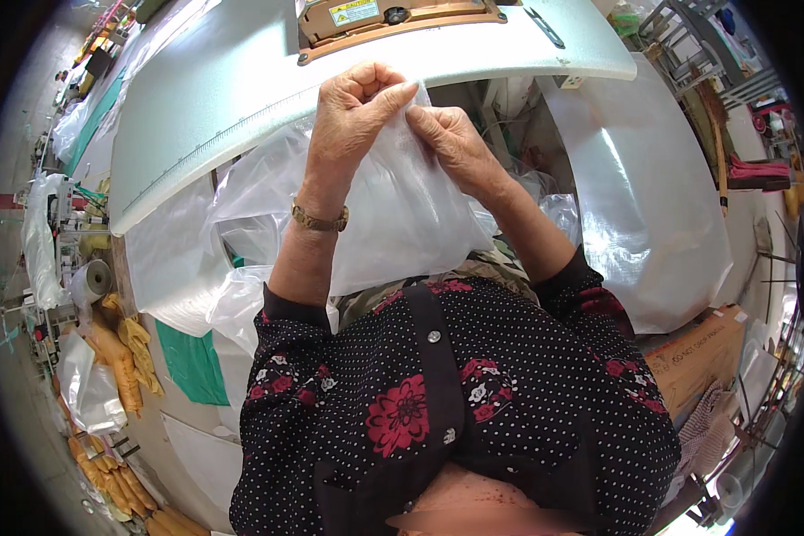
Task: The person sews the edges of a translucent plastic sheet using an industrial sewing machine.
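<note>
A translucent plastic sheet (397, 210) hangs in front of my lap, its top edge gathered up between my hands. My left hand (357, 112) is closed in a pinch on that edge, thumb pressed against curled fingers. Just to the right and a little lower, my right hand (456, 147) grips the same sheet, with its thumb toward the left thumb. Both hands are raised at the near edge of a white table (241, 116). More loose clear plastic (268, 188) lies in folds left of my left forearm. The fingertips' inner sides are hidden.
On the table stands a brown sewing machine (402, 22), with thread snips (545, 29) to its right. A large pale sheet (634, 179) drapes down at the right, above a cardboard box (701, 357). Yellowish gloves (116, 357) and a green sheet (192, 357) lie at the left.
</note>
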Motion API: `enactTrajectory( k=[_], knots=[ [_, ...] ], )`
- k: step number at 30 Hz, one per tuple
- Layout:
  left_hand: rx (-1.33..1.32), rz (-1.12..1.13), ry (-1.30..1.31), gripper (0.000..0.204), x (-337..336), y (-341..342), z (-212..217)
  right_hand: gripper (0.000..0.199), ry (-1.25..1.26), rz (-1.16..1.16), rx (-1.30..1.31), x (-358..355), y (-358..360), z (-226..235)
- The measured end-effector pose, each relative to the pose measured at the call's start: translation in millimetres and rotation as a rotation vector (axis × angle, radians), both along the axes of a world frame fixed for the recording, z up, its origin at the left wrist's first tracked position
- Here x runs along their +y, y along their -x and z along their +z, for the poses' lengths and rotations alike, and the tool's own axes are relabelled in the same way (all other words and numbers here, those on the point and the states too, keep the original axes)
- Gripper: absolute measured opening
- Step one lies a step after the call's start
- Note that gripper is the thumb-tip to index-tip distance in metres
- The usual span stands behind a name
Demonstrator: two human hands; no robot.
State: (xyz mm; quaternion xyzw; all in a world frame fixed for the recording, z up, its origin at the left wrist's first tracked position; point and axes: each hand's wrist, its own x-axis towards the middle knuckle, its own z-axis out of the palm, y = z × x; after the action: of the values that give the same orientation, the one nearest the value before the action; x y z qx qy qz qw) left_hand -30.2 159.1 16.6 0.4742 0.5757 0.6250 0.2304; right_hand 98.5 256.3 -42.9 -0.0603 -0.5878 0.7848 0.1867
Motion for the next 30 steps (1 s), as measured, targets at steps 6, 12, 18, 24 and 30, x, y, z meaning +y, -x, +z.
enactTrajectory(
  k=[6,12,18,24,30],
  knots=[
    [0.081,-0.047,0.061,0.019,-2.2,7.2,3.7,0.044,-0.297,-0.267,-0.001,-10.7,-10.0,28.7],
    [0.224,-0.004,0.059,0.022,3.4,10.8,-1.2,0.026,-0.627,-0.508,-0.019,-22.6,-16.7,38.1],
    [0.142,0.021,0.05,0.03,15.0,9.8,-7.8,0.033,-1.061,-0.733,0.062,-24.1,-16.9,19.0],
    [0.079,0.02,0.204,0.028,10.3,15.1,-7.9,0.05,-1.329,-0.605,-0.143,-27.9,-19.9,29.8],
    [0.084,-0.024,0.159,0.031,9.7,14.9,-7.9,0.054,-1.403,-0.619,-0.141,-28.5,-18.6,26.4]
  ],
)
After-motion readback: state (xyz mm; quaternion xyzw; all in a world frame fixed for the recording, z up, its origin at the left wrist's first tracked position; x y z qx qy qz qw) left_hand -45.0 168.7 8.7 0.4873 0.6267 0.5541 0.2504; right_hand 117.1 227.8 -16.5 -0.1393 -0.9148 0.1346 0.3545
